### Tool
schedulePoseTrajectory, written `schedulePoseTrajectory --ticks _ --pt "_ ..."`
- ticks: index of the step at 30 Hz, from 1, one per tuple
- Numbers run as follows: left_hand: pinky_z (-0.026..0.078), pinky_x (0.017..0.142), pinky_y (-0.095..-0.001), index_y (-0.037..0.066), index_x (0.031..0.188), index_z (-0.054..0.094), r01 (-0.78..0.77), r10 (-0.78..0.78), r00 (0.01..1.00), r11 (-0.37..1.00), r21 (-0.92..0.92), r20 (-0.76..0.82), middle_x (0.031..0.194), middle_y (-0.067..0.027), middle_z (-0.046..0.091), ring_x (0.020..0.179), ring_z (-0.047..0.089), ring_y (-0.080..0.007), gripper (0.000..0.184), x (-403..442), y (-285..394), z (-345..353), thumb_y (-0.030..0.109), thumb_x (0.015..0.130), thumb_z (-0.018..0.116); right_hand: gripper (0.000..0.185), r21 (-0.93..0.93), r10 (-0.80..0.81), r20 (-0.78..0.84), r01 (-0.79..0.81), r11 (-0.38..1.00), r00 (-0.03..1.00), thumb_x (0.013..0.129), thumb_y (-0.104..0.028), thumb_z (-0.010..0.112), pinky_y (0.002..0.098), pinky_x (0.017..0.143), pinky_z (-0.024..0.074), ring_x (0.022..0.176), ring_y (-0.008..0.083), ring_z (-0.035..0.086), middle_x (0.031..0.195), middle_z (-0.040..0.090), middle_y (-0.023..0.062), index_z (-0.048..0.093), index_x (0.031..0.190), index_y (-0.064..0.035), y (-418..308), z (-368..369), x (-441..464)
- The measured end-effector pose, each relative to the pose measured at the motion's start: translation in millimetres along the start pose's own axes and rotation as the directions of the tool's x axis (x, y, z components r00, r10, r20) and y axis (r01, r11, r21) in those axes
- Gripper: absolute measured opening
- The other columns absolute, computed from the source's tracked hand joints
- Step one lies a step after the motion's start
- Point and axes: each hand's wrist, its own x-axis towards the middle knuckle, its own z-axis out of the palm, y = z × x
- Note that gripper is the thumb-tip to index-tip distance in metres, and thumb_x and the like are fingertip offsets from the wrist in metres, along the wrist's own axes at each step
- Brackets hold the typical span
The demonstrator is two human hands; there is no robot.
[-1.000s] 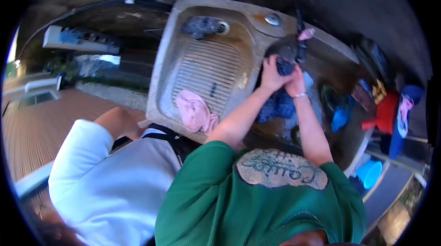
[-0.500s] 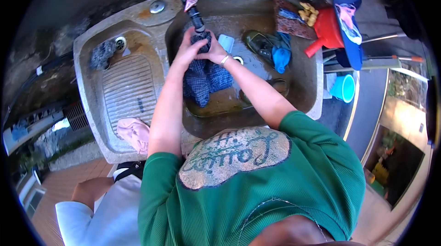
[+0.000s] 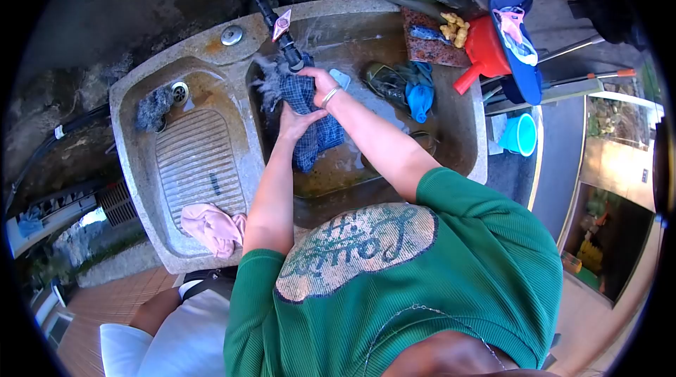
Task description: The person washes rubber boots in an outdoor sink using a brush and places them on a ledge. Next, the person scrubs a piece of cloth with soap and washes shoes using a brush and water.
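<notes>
Checked cloth [image 3: 298, 93], bunched moments ago, now extends lengthwise from the tap [image 3: 286, 45] in the right basin [image 3: 477, 130]; water [image 3: 267, 82] splashes left, apparently wetting it. Left hand [image 3: 298, 123] and right hand [image 3: 320, 85] grip it, partly closed.

1. Green script lettering [image 3: 362, 232] is carried in more than one line by the pale patch [image 3: 310, 277] on the front of the green shirt [image 3: 465, 264]; its words cannot be read with certainty.
2. Nothing else can be read.
</notes>
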Motion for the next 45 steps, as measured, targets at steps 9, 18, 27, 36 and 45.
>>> schedulePoseTrajectory --ticks 9,18,27,36,45 --pt "0.052 0.075 -0.0333 0.001 0.095 0.065 0.352 -0.409 0.909 0.653 -0.671 0.079 0.088 -0.0086 0.067 0.079 0.065 -0.0201 0.025 -21.5 24.7 -11.7 0.012 0.072 0.065 0.044 -0.363 -0.024 0.004 0.024 0.931 1.000 0.085 -0.044 0.065 0.0291 0.067 0.0507 0.078 0.0135 0.062 0.088 0.067 0.0022 0.064 0.106 -0.0052 3.1 -25.1 6.8" --pt "0.051 0.087 -0.0416 0.003 0.102 0.065 0.492 -0.582 0.779 0.338 -0.802 0.233 0.097 -0.0114 0.069 0.089 0.065 -0.0294 0.029 49.0 30.7 -9.6 0.023 0.085 0.053 0.069 -0.850 -0.129 0.306 0.332 0.408 0.943 0.078 -0.018 0.076 0.0315 0.102 0.0379 0.114 0.0172 0.053 0.125 0.057 0.0092 0.041 0.135 0.0007 22.8 -40.6 -76.2" --pt "0.041 0.102 -0.0424 0.005 0.141 0.037 0.681 -0.564 0.726 0.672 -0.291 0.395 0.136 -0.0125 0.048 0.120 0.051 -0.0272 0.090 28.8 6.4 -29.5 0.069 0.081 0.053 0.074 -0.937 -0.498 -0.044 0.138 0.321 0.866 0.065 -0.024 0.076 0.0365 0.095 0.0441 0.105 0.0348 0.059 0.113 0.060 0.0236 0.044 0.124 0.0057 45.4 -37.4 -47.4" --pt "0.053 0.072 -0.0329 -0.001 0.101 0.064 0.584 -0.533 0.811 0.718 -0.380 0.240 0.094 -0.0083 0.066 0.079 0.064 -0.0203 0.036 -17.4 9.3 -12.9 0.009 0.069 0.075 0.068 -0.893 -0.413 0.394 0.235 -0.383 0.821 0.081 -0.043 0.063 0.0433 0.100 0.0373 0.118 0.0362 0.043 0.127 0.044 0.0227 0.042 0.132 -0.0033 62.3 -13.6 -139.8" --pt "0.051 0.078 -0.0324 -0.003 0.106 0.060 0.350 -0.371 0.929 0.878 -0.328 -0.002 0.091 -0.0121 0.066 0.083 0.063 -0.0215 0.040 -51.6 156.6 -105.0 0.006 0.069 0.070 0.075 -0.760 -0.851 -0.363 -0.648 0.035 0.380 0.069 -0.035 0.076 0.0525 0.092 0.0416 0.118 0.0399 0.040 0.129 0.041 0.0217 0.041 0.133 -0.0171 -45.4 -162.6 -169.2"
